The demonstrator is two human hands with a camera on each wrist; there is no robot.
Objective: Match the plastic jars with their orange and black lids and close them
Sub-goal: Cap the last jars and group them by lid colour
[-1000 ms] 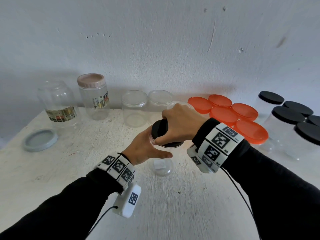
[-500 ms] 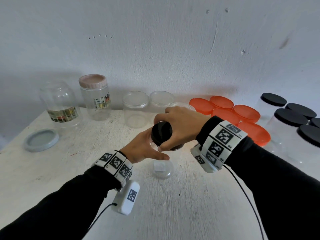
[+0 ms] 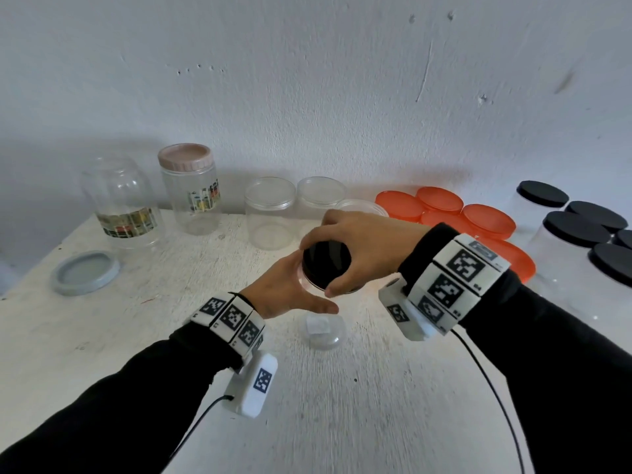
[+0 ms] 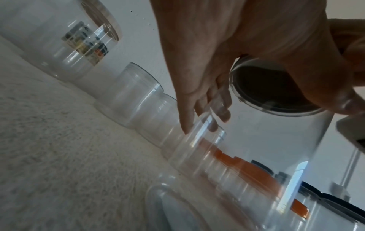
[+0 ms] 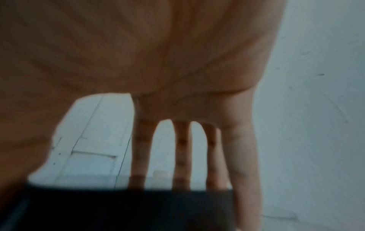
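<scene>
Step in hand: capping a clear jar (image 3: 321, 331) with a black lid (image 3: 326, 265), mid-worktop (image 3: 102, 336). Left hand (image 3: 290, 289) is wrapped round the jar's upper wall, thumb in front and fingers (image 4: 221, 100) behind, bracing it upright on the worktop. Right hand (image 3: 362, 248) is clawed over the lid from above, thumb on the near rim and fingertips round the far rim, so it is holding the lid, not free. From the left wrist view the lid's underside sits at the jar mouth; I can't tell whether the thread has caught or how far it is turned down. Right wrist view only gives spread fingers (image 5: 142, 140) dropping to the lid's dark edge, blurred. My read: this is the twist phase, not placement. Next move calls for torque on the lid while the left hand stops the jar spinning, then a regrip if the wrist runs out of travel; the lid needs to stay level or it may cross-thread. Relative to that jar: three open jars (image 3: 270, 213) stand behind it near the wall, orange lids (image 3: 441, 213) lie loose behind and to its right, and black-capped jars (image 3: 574, 248) stand further right, already closed. So the orange set looks still to do. Behind and left are a labelled jar (image 3: 123, 203), a pink-lidded jar (image 3: 189, 189) and a loose grey lid (image 3: 85, 271), likely not part of this job.
</scene>
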